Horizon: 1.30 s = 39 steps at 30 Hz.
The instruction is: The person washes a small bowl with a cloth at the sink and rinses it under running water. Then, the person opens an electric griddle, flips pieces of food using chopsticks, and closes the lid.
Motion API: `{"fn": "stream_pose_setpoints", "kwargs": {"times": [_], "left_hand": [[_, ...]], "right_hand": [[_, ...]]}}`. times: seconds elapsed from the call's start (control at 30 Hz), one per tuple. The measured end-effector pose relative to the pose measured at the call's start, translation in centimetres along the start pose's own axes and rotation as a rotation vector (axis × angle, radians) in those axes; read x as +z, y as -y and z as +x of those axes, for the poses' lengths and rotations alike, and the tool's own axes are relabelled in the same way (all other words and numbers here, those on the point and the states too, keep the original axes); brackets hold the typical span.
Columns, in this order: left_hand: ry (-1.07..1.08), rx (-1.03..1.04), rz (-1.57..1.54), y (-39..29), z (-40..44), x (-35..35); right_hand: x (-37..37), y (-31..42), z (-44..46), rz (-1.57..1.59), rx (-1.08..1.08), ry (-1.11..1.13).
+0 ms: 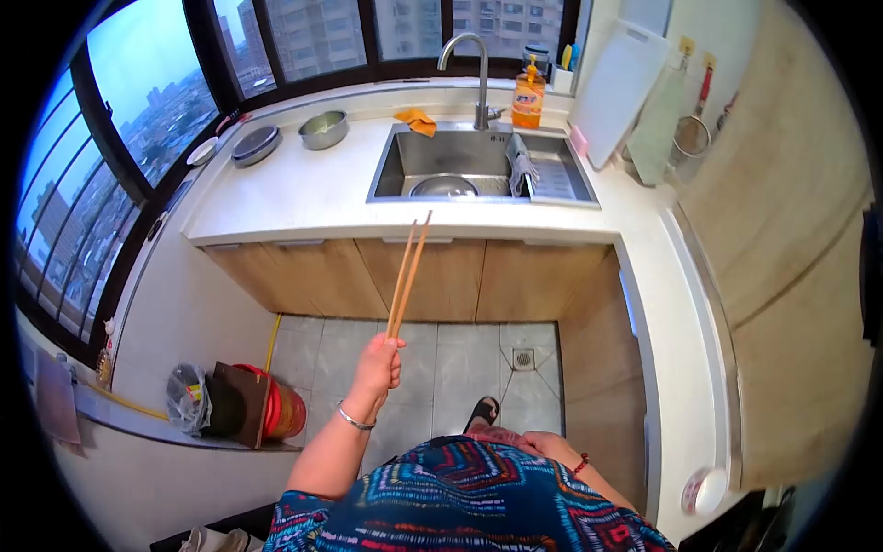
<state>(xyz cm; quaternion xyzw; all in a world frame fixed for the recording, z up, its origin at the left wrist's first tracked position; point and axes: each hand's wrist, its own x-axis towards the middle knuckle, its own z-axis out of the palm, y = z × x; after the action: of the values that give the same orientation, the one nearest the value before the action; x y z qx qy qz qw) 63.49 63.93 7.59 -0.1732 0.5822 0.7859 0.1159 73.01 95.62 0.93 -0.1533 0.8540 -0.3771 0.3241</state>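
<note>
Currently, stainless-steel sink [464, 152] at 12 o'clock; right hand [549, 445] at 2, can't tell finger state. Left hand [375, 365] at 11, clenched round wooden chopsticks [412, 276]; looks like carry step, next move calls for steady grip.

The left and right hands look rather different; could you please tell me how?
The left hand is held out ahead, closed around two chopsticks; the right hand is close to the patterned top. A silver bangle circles the left hand's wrist, a red beaded bracelet the right hand's. Both hands are ungloved.
</note>
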Motion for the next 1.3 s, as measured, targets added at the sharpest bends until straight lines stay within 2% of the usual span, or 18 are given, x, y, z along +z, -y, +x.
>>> {"fn": "stream_pose_setpoints", "kwargs": {"times": [0.07, 0.23, 0.43, 0.5, 0.6, 0.67, 0.7, 0.77, 0.8, 0.83, 0.9, 0.93, 0.97, 1.03, 1.07, 1.13, 1.2, 1.3], "left_hand": [[-0.052, 0.009, -0.011, -2.1, 3.2, 0.6], [-0.225, 0.116, 0.080, -6.2, 11.2, 1.2], [-0.365, 0.225, 0.280, -10.1, 21.7, -1.1], [-0.341, 0.156, 0.281, -12.3, 26.0, -0.9], [-0.284, 0.075, 0.229, -15.4, 32.9, -0.1], [-0.236, 0.059, 0.190, -17.3, 37.9, 0.4], [-0.218, 0.060, 0.190, -18.1, 40.9, 0.6], [-0.176, 0.058, 0.196, -19.9, 46.5, 0.9], [-0.194, 0.060, 0.214, -20.7, 49.0, 1.1], [-0.215, 0.061, 0.228, -21.3, 51.3, 1.4], [-0.217, 0.049, 0.198, -22.1, 56.0, 1.6], [-0.229, 0.101, 0.229, -22.2, 58.0, 1.6], [-0.244, 0.154, 0.259, -22.1, 59.8, 1.4], [-0.247, 0.086, 0.288, -20.8, 63.2, 0.1], [-0.281, 0.104, 0.331, -19.3, 64.9, -1.0], [-0.311, 0.116, 0.371, -18.4, 65.2, -2.0], [-0.233, -0.017, 0.354, -19.1, 62.5, -2.7], [-0.133, -0.032, 0.455, -19.4, 58.8, -3.3]], "right_hand": [[-2.7, -0.5, 3.6, -0.049, -0.126, -0.151], [-11.3, 0.3, 9.3, -0.072, -0.127, -0.121], [-14.7, -0.9, 11.5, -0.012, 0.024, -0.199], [-14.2, -2.5, 11.7, -0.006, 0.111, -0.206], [-14.0, -2.8, 11.6, 0.136, 0.204, -0.331], [-13.7, -1.0, 12.0, 0.301, 0.437, -0.460], [-13.3, -0.6, 13.1, 0.306, 0.446, -0.476], [-12.0, 0.3, 15.0, 0.611, 0.597, -0.578], [-11.5, 1.5, 16.7, 1.019, 0.545, -0.621], [-11.6, 2.5, 17.8, 1.022, 0.555, -0.640], [-12.3, 4.9, 19.9, 0.898, 0.678, -0.507], [-11.7, 4.4, 20.4, 0.471, 0.658, -0.462], [-10.9, 3.8, 20.8, 0.477, 0.673, -0.467], [-10.3, 4.1, 21.6, 0.991, 0.704, -0.535], [-10.6, 4.9, 21.9, 0.993, 0.717, -0.537], [-13.1, 8.7, 23.5, 0.565, 0.839, -0.418], [-11.9, 7.7, 24.4, 0.669, 0.868, -0.442], [-11.6, 7.8, 25.3, 0.743, 0.860, -0.481]]}}
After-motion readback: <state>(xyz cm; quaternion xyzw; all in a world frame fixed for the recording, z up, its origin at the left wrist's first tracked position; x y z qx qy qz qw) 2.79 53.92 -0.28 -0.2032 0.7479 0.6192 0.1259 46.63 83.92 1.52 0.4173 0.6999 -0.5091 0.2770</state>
